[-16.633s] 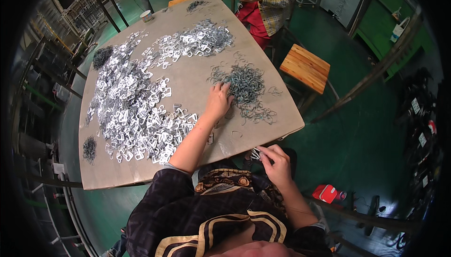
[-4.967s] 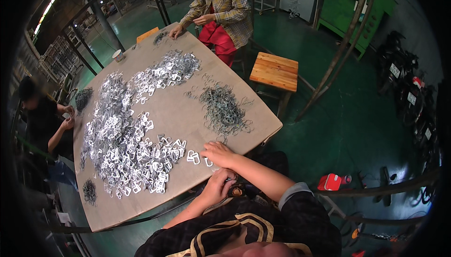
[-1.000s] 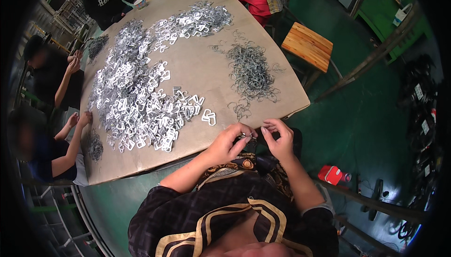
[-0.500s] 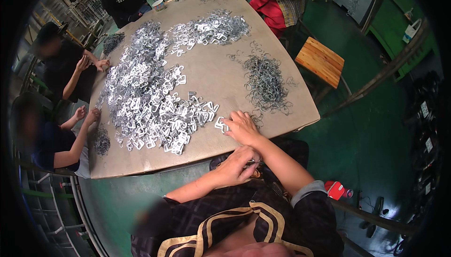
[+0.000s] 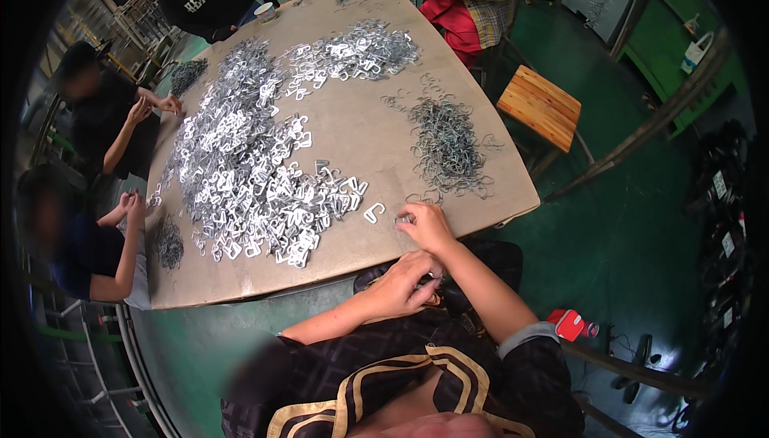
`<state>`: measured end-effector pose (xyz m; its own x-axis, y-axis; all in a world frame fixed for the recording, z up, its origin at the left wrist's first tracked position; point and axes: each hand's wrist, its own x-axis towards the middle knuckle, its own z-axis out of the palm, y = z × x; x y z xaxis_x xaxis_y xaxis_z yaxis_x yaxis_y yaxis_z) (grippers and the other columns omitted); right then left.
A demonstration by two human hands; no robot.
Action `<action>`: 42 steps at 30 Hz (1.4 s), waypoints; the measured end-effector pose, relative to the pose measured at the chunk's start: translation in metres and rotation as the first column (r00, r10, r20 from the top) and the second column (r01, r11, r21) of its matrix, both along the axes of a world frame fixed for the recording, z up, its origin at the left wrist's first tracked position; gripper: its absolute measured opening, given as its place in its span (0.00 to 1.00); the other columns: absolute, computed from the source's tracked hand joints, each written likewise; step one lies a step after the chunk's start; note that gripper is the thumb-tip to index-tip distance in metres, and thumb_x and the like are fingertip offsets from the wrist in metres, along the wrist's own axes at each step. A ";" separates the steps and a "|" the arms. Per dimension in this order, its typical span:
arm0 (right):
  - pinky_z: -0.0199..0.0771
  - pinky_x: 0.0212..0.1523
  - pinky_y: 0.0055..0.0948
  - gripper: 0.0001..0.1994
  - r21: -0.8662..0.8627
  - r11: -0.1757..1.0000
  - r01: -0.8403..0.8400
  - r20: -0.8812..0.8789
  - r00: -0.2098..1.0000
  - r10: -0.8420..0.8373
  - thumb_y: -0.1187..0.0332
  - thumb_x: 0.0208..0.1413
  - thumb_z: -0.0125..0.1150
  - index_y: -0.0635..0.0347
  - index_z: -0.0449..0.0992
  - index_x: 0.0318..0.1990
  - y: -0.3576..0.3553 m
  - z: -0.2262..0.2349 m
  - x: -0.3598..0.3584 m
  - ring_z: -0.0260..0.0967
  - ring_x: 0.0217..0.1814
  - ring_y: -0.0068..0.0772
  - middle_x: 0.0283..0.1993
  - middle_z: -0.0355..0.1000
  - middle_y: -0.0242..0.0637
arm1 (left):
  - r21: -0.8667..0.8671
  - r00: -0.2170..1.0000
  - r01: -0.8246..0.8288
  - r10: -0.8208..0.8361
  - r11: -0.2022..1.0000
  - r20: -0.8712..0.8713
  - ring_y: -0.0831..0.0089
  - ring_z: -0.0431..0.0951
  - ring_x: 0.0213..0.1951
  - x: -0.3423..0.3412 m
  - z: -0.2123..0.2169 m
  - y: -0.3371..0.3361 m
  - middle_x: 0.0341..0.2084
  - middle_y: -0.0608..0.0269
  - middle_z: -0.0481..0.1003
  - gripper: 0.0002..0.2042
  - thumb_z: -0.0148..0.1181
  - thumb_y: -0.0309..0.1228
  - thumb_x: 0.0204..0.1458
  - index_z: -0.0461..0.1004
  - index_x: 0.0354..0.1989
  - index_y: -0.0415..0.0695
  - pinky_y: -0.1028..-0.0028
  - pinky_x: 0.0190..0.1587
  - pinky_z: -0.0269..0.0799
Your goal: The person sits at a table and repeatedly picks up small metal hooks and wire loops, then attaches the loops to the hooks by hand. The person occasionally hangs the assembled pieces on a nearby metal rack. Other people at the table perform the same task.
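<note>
Work is observed in progress at the table (image 5: 344, 126), which is taken as the reference for all positions. At its near edge, the right hand (image 5: 426, 226) is held over the tabletop, with thumb and fingers pinched around a small metal piece (image 5: 402, 219), the exact form of which cannot be made out. Just off the same edge, the left hand (image 5: 404, 282) is held above the lap with its fingers curled closed; a glint of metal is seen at the fingertips, but the kind and number of pieces gripped cannot be told.

One loose hook (image 5: 374, 213) is found near the table's near edge, just beside the right hand and apart from the main lot. A large heap of flat hooks (image 5: 248, 166) is spread along the table's left half, and a second heap (image 5: 352, 50) is noted toward its far end. A pile of curved wire pieces (image 5: 450, 146) is located near the table's right edge.

As judged from stock on the table, much is left to be handled, both hook heaps and the wire pile being large. What has been completed cannot be counted, as no finished lot can be told apart from loose parts
</note>
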<state>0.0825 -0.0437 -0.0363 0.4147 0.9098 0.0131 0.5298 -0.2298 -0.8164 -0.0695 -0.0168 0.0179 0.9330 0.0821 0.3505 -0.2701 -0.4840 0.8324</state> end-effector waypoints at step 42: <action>0.71 0.28 0.28 0.03 0.443 0.825 0.351 -0.010 0.922 -0.387 0.77 0.51 0.66 0.67 0.80 0.33 -0.114 0.043 -0.023 0.73 0.26 0.33 0.27 0.74 0.39 | -0.088 0.929 -0.145 0.105 0.985 -0.356 0.57 0.81 0.30 0.026 -0.004 0.033 0.26 0.51 0.79 0.07 0.65 0.29 0.52 0.79 0.33 0.38 0.67 0.36 0.74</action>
<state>0.0591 -0.1574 0.0065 0.6994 0.5850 0.4107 0.5413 -0.0584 -0.8388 -0.0435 0.0165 0.0142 0.9742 0.2255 -0.0131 0.1035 -0.3939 0.9133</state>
